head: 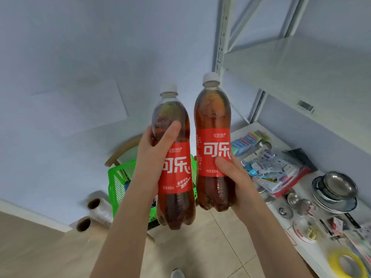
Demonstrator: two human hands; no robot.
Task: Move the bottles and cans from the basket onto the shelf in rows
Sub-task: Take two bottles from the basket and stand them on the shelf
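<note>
The left hand (153, 157) wraps the left cola bottle (176, 173), the right hand (233, 175) the right cola bottle (212, 121): smooth clear plastic, red-labelled, white-capped, side by side. The green lattice basket (117, 177) behind them is mostly hidden, and the white metal shelf (291, 57) stands at right.

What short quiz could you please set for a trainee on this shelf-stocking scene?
1. True or false: the left hand grips the left cola bottle and the right hand grips the right cola bottle.
2. The bottle caps are: A red, B white, C green.
3. Fill in: the plastic basket behind the bottles is ___.
Key: 1 true; 2 B; 3 green.
</note>
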